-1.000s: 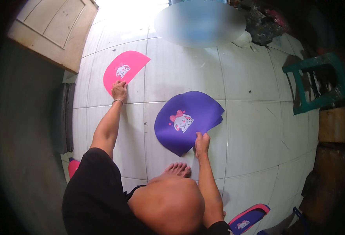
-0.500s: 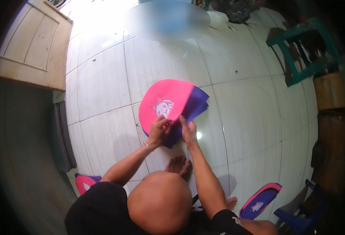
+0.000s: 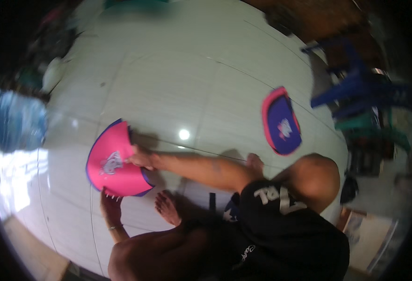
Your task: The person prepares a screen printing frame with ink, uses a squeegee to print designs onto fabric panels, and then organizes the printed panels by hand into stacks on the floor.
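Observation:
A pink, rounded sheet [image 3: 105,157] with a small white cartoon animal print is held low over the tiled floor, purple showing along its edges. It looks like a soft fabric or foam panel; how many layers lie together I cannot tell. My right hand [image 3: 142,157] grips its right edge, fingers closed over it next to the print. At the near edge, my left hand [image 3: 111,208] pinches the sheet, its fingertips partly hidden.
A purple and pink stack of similar panels [image 3: 282,122] lies on the floor to the right. Beyond it stands a blue plastic stool [image 3: 355,89]. A clear blue water container [image 3: 16,121] is at the far left. My bare foot [image 3: 168,208] is close to the held sheet.
The head view has swung to the right, so the floor and stools appear turned. The purple layers that fanned out beside the pink sheet now show only as a rim. Both hands still hold it.

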{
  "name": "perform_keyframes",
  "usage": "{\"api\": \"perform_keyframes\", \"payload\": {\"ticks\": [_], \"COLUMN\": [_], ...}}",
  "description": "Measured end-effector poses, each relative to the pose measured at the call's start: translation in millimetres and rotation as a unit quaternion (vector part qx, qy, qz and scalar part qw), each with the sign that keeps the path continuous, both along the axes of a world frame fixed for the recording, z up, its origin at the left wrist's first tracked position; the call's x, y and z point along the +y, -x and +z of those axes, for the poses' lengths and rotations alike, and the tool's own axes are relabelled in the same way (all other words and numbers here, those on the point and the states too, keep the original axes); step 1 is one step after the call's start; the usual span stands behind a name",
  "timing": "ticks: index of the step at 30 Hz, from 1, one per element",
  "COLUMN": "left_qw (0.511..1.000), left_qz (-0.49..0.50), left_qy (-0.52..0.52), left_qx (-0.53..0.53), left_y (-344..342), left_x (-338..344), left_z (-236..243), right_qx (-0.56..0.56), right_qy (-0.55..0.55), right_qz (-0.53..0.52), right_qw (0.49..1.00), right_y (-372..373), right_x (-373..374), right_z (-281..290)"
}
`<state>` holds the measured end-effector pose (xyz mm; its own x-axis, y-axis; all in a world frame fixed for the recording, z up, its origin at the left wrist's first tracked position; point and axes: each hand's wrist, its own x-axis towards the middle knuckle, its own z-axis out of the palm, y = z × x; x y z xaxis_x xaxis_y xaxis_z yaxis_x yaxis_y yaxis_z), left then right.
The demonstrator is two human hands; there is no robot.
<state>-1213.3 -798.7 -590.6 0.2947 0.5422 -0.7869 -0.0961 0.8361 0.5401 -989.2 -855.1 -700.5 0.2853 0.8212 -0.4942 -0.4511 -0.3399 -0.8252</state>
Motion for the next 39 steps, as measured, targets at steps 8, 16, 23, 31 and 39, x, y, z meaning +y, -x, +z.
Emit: {"api": "perform_keyframes", "payload": {"ticks": [8, 16, 23, 31, 39], "left_qw": [0.665, 0.734, 0.738, 0.733, 0.671], "left_qz": [-0.508, -0.634, -0.673, -0.658, -0.698], "left_qy": [-0.529, -0.100, 0.000, -0.159, -0.224], "left_qx": [-0.142, -0.220, -0.045, 0.071, 0.111], "left_y": [-219, -404, -471, -461, -463], "left_x": [-12, -177, -397, -445, -454], "left_z": [138, 176, -62, -19, -34], "right_qx": [-0.092, -0.271, -0.415, -0.476, -0.405], "right_qy": [-0.024, 0.142, 0.403, 0.425, 0.493], "right_qz": [0.118, 0.017, -0.035, -0.136, -0.081], "right_qw": [0.988, 0.952, 0.815, 0.758, 0.766], "right_y": [-282, -393, -407, -405, -426], "right_x": [-160, -415, -594, -583, -577], "right_z": [323, 332, 104, 95, 110]}}
